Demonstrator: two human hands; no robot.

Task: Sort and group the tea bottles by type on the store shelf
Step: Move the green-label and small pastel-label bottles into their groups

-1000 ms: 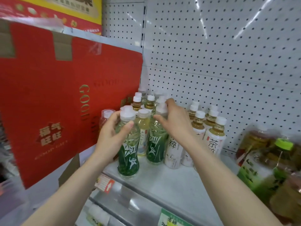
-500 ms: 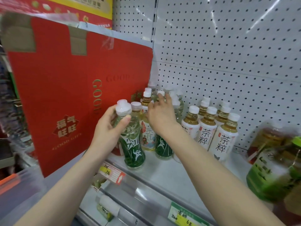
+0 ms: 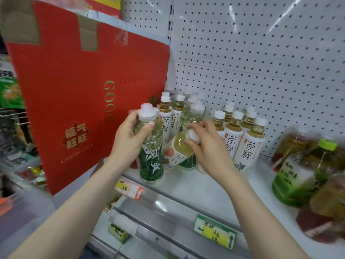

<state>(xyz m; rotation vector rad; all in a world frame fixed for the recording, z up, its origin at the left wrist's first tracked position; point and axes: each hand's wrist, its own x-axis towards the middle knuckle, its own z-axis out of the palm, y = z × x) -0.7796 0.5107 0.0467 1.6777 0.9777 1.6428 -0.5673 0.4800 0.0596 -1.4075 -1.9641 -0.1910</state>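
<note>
Left hand (image 3: 128,139) wraps the shoulder of a green-label tea bottle (image 3: 150,146), thumb on the near side below the white cap; bottle upright, base at the shelf (image 3: 201,191) near its front edge, left end. Whether the base rests on the shelf or hangs just above it cannot be told.

Right hand (image 3: 211,148) closed around the cap and neck of a white-label tea bottle (image 3: 178,150), which is tilted, cap toward the right, base toward the left, just beside the green-label one.

Behind them, a cluster of mixed bottles (image 3: 179,111) runs to the back panel. To the right, a group of upright white-label bottles (image 3: 244,139) stands in rows. Large green-capped bottles (image 3: 306,171), blurred, crowd the right end. A red gift box (image 3: 78,94) walls the left end.

Open room: bare shelf along the front edge, between the held bottles and the large bottles.
</note>
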